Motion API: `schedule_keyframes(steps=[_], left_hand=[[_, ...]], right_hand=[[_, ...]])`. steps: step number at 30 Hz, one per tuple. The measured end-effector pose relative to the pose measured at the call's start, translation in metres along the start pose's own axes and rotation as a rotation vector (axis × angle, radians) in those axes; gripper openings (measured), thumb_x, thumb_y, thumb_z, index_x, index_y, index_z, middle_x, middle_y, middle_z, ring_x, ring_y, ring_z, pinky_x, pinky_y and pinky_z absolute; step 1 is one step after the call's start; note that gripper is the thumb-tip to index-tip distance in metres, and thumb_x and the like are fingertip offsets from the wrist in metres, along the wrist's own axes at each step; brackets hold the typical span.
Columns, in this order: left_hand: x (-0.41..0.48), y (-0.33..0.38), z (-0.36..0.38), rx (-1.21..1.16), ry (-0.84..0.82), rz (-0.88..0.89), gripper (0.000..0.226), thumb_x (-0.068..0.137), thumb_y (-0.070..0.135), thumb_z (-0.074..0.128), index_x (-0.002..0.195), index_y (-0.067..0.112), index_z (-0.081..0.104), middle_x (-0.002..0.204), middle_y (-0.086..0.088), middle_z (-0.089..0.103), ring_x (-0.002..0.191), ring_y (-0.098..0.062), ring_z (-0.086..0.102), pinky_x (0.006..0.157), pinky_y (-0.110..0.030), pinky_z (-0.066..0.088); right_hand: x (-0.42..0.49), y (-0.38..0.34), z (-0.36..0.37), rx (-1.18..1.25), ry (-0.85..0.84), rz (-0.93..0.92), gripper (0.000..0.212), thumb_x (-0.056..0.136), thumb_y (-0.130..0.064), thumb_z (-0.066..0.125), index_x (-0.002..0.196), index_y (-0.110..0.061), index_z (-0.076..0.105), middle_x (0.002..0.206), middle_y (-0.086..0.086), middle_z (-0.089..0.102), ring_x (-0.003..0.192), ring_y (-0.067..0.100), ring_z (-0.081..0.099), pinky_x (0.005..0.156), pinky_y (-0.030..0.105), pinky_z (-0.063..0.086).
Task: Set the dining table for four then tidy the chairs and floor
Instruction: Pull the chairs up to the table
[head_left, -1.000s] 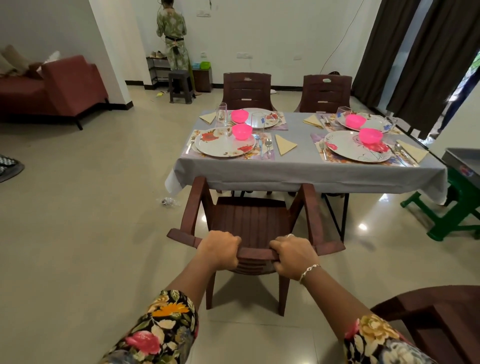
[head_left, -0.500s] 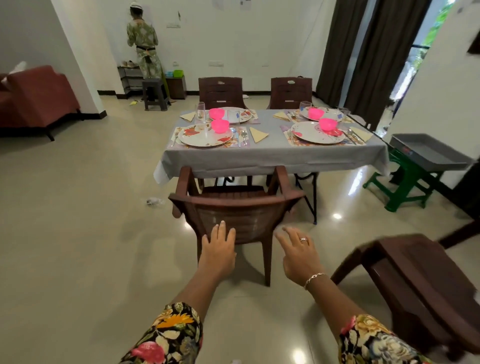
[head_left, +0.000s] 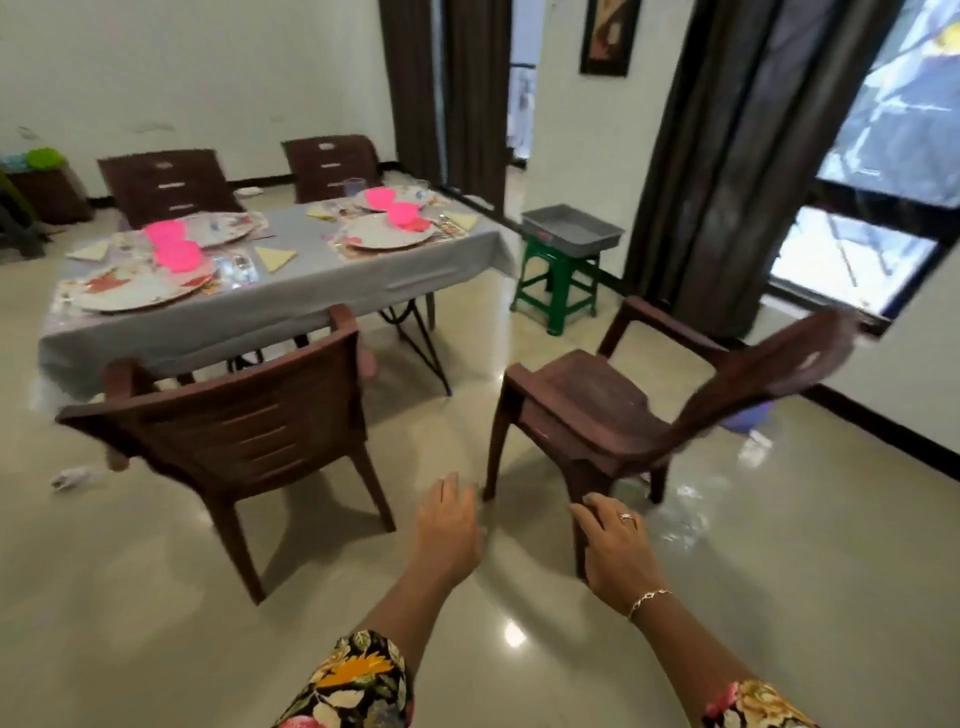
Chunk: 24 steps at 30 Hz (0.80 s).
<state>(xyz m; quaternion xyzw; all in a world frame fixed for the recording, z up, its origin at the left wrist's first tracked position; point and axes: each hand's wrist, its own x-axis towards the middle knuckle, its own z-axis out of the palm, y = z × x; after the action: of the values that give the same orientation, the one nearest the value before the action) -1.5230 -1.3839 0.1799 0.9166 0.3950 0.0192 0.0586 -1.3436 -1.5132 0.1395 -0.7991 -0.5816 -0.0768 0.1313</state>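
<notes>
Left grip (head_left: 449, 525) and right grip (head_left: 615, 545) both empty, fingers loose, above floor. Loose chair (head_left: 597, 410) just ahead, apart from set surface (head_left: 311, 283). Second chair (head_left: 249, 431) at its near edge. Litter (head_left: 67, 478) on floor, left. Green stool (head_left: 558, 283) beyond.

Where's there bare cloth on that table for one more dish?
The middle strip of grey cloth, between the yellow napkin and the right-hand plate, and along the near edge. Crowded around the left plate and pink bowls.
</notes>
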Motion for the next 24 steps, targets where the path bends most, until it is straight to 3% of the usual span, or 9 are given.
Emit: schedule_keyframes(steps=[3,6,9,11,13,15,21,24], left_hand=[[0.017,0.071,0.007,0.055,-0.013,0.114,0.059,0.095,0.034,0.043,0.146,0.017,0.020,0.154,-0.011,0.017,0.140,-0.027,0.020,0.108,-0.039,0.027],[0.037,0.159,0.016,0.090,-0.034,0.213,0.062,0.089,0.031,0.053,0.144,0.015,0.029,0.151,-0.015,0.025,0.139,-0.031,0.027,0.106,-0.045,0.033],[0.057,0.251,0.022,0.102,0.066,0.343,0.066,0.053,0.038,0.083,0.112,0.014,0.066,0.119,-0.015,0.063,0.105,-0.029,0.064,0.074,-0.041,0.055],[0.067,0.303,0.022,0.077,0.132,0.426,0.072,0.041,0.039,0.084,0.106,0.015,0.065,0.108,-0.011,0.069,0.094,-0.025,0.068,0.066,-0.035,0.056],[0.078,0.350,0.015,0.015,0.183,0.490,0.075,0.039,0.036,0.084,0.107,0.015,0.060,0.108,-0.009,0.069,0.096,-0.024,0.068,0.068,-0.034,0.056],[0.087,0.387,0.010,-0.002,0.220,0.519,0.069,0.039,0.036,0.086,0.101,0.015,0.066,0.108,-0.009,0.068,0.097,-0.024,0.068,0.070,-0.035,0.057],[0.140,0.457,0.009,-0.022,0.291,0.459,0.067,0.041,0.040,0.089,0.100,0.015,0.069,0.108,-0.011,0.069,0.102,-0.027,0.066,0.084,-0.040,0.054],[0.180,0.478,0.013,-0.046,0.319,0.391,0.067,0.053,0.035,0.087,0.111,0.012,0.065,0.119,-0.015,0.064,0.114,-0.030,0.060,0.096,-0.043,0.046]], right_hand=[[-0.028,0.057,-0.022,-0.030,0.009,0.085,0.052,0.054,-0.018,0.052,0.106,-0.021,0.049,0.101,0.006,0.061,0.084,0.026,0.065,0.066,0.031,0.053],[-0.052,0.126,-0.037,-0.068,0.021,0.154,0.054,0.055,-0.022,0.030,0.106,-0.022,0.047,0.100,0.006,0.065,0.081,0.026,0.067,0.065,0.029,0.052],[-0.074,0.205,-0.055,-0.103,0.071,0.183,0.057,0.054,-0.020,0.030,0.107,-0.022,0.051,0.099,0.005,0.065,0.081,0.024,0.066,0.063,0.028,0.052],[-0.085,0.250,-0.076,-0.120,0.079,0.202,0.055,0.053,-0.016,0.042,0.107,-0.023,0.050,0.095,0.002,0.064,0.077,0.022,0.065,0.060,0.027,0.052],[-0.093,0.291,-0.096,-0.127,0.084,0.208,0.067,0.041,-0.013,0.064,0.106,-0.024,0.049,0.090,0.000,0.062,0.073,0.020,0.064,0.057,0.027,0.052],[-0.098,0.327,-0.112,-0.131,0.093,0.233,0.078,0.031,-0.010,0.074,0.104,-0.023,0.049,0.088,-0.001,0.062,0.070,0.020,0.064,0.054,0.026,0.052],[-0.073,0.414,-0.130,-0.158,0.118,0.207,0.085,0.027,-0.008,0.078,0.105,-0.022,0.049,0.087,0.000,0.062,0.067,0.021,0.064,0.054,0.025,0.051],[-0.042,0.448,-0.127,-0.155,0.125,0.130,0.082,0.029,-0.009,0.079,0.105,-0.021,0.051,0.089,0.001,0.063,0.069,0.020,0.064,0.055,0.025,0.052]])
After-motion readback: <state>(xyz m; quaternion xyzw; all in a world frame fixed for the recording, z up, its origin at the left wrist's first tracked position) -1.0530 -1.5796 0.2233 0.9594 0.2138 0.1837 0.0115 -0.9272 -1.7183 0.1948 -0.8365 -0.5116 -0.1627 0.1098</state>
